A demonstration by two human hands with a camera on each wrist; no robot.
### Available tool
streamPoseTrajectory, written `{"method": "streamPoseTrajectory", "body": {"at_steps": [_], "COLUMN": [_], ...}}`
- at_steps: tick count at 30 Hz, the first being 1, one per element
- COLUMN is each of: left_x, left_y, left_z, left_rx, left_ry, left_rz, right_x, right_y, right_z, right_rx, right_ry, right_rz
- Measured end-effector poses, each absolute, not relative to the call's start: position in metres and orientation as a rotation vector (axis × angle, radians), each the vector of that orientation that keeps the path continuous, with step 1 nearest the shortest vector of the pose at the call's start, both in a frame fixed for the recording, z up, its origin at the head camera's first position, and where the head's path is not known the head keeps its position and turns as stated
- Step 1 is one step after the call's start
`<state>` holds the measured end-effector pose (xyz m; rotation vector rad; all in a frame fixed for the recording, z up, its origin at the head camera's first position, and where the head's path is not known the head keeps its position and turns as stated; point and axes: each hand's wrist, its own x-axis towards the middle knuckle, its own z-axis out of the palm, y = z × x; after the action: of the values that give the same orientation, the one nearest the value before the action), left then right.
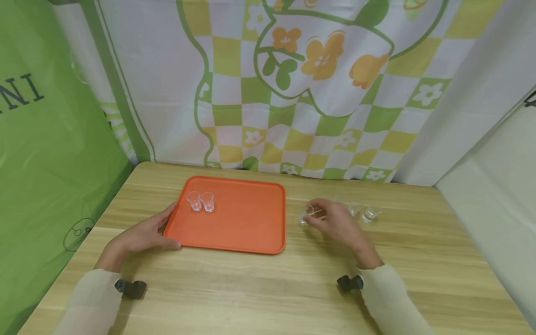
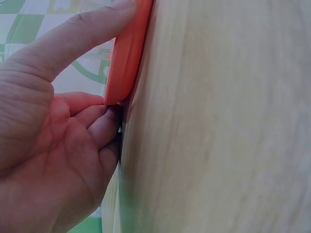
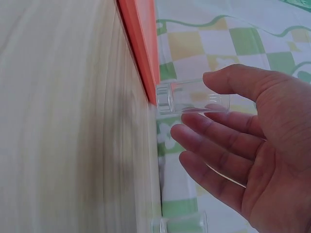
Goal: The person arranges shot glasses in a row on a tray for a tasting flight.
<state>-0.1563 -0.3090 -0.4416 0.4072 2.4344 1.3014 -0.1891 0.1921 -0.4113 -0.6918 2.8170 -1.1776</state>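
An orange tray lies on the wooden table, and two clear shot glasses stand side by side in its far left part, a left one and a right one. My left hand grips the tray's near left corner. In the left wrist view its thumb lies along the rim while the other fingers curl at the edge. Just right of the tray, my right hand pinches another shot glass near its mouth between thumb and fingers. That glass is upright, its base close over the table.
More shot glasses stand right of my right hand, among them a nearer one and one partly behind the hand. A patterned curtain hangs along the table's back edge. Green cloth hangs at the left.
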Motion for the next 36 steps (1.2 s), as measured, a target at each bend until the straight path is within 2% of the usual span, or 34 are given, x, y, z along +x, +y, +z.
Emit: {"method": "streamPoseTrajectory", "body": {"at_steps": [36], "left_x": [-0.156], "left_y": [-0.310], "left_z": [-0.442], "left_rx": [0.403], "left_ry": [2.431], "left_rz": [1.309], "right_x": [-0.213], "right_y": [0.097], "right_z": [-0.410], "right_rx": [-0.770], "right_ry": [2.708], "right_rz": [-1.183]}}
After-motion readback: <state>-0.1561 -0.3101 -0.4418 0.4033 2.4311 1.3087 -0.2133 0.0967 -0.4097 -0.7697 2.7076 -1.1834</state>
